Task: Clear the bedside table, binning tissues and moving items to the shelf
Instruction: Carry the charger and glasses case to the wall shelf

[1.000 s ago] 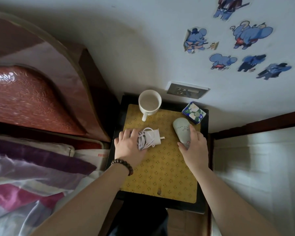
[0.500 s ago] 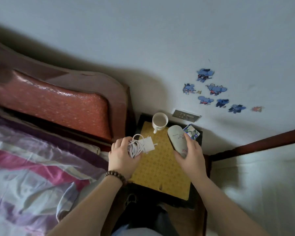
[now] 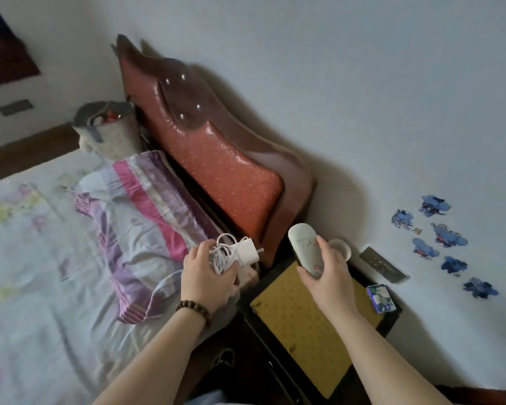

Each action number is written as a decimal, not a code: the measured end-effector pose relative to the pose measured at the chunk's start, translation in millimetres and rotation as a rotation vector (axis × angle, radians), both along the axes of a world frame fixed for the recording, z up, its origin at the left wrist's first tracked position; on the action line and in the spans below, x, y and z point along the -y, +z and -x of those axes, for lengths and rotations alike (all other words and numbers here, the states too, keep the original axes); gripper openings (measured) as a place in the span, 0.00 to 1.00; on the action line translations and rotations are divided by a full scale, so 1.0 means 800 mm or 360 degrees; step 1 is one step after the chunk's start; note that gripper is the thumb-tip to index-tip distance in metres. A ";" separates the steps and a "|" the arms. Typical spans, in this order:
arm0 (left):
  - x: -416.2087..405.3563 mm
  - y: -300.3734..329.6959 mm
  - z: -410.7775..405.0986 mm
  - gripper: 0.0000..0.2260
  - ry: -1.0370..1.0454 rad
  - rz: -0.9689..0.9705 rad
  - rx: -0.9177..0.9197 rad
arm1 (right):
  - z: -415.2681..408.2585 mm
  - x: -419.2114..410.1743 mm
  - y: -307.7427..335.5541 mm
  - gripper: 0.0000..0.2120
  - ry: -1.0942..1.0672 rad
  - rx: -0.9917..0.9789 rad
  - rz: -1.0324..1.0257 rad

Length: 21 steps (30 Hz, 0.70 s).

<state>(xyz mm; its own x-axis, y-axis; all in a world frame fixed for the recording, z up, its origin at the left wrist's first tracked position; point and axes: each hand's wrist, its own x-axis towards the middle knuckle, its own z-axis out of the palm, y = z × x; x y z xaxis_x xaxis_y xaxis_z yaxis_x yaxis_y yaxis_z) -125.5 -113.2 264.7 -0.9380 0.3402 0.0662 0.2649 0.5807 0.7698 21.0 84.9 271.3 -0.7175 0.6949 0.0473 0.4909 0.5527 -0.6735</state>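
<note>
My left hand (image 3: pixel 206 280) is shut on a white charger with its coiled cable (image 3: pixel 240 252), held over the bed's edge to the left of the bedside table (image 3: pixel 390 323). My right hand (image 3: pixel 324 276) grips a pale oval case with a small flower print (image 3: pixel 304 244), lifted above the table's yellow mat (image 3: pixel 298 317). A white mug (image 3: pixel 343 249) stands at the table's far end, partly hidden behind my right hand. A small blue floral tissue packet (image 3: pixel 381 298) lies on the table's right edge.
A red padded headboard (image 3: pixel 216 171) rises just left of the table. The bed carries a striped pillow (image 3: pixel 146 206) and a floral sheet. A grey bag (image 3: pixel 108 130) sits at the far side of the bed. A wall socket (image 3: pixel 381 264) and blue stickers (image 3: pixel 447 238) are on the wall.
Both hands have lifted their items off the table. The view has swung left, bringing the bed and headboard into sight.
</note>
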 end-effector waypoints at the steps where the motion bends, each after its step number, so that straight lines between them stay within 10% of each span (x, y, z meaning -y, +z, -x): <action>1: 0.016 0.003 -0.005 0.23 0.0076 -0.0010 -0.0008 | 0.007 0.010 0.000 0.37 0.0086 -0.0009 -0.0004; 21: 0.450 0.029 -0.218 0.23 0.1784 0.0045 -0.0125 | 0.104 0.432 0.006 0.37 0.1805 0.0068 0.0109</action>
